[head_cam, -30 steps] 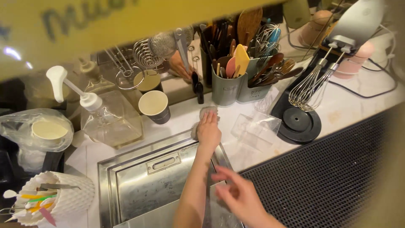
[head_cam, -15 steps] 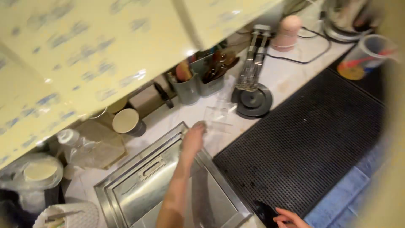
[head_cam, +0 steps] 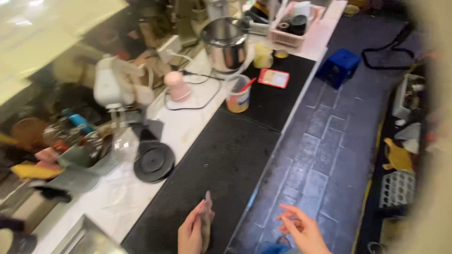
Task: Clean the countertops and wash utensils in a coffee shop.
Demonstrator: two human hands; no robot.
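While the view tilts along the counter, the left hand (head_cam: 192, 231) sits at the bottom edge over the near end of the black mat (head_cam: 221, 164), its fingers closed on a small greyish scrap (head_cam: 206, 221) that stands upright between thumb and fingers; what the scrap is cannot be told from the blur. The right hand (head_cam: 301, 228) hangs empty beyond the mat's right edge, over the dark tiled floor (head_cam: 325, 150), fingers loosely spread and touching nothing. The hands are well apart.

As to progress, the scrap is lifted clear of the mat and has been set nowhere; no bin or receptacle for it shows near the hands.

Left of the mat, on the white counter, lies a round black disc (head_cam: 154, 161), with a white mixer (head_cam: 113, 87) behind it and a blurred clutter of utensils further left. At the mat's far end stand a cup (head_cam: 238, 96) with a red straw, a red-edged card (head_cam: 273, 78) and a steel pot (head_cam: 226, 44). A blue crate (head_cam: 338, 67) sits on the floor to the right. A sink corner (head_cam: 82, 237) shows near the mat's lower left. The mat's near end is bare.
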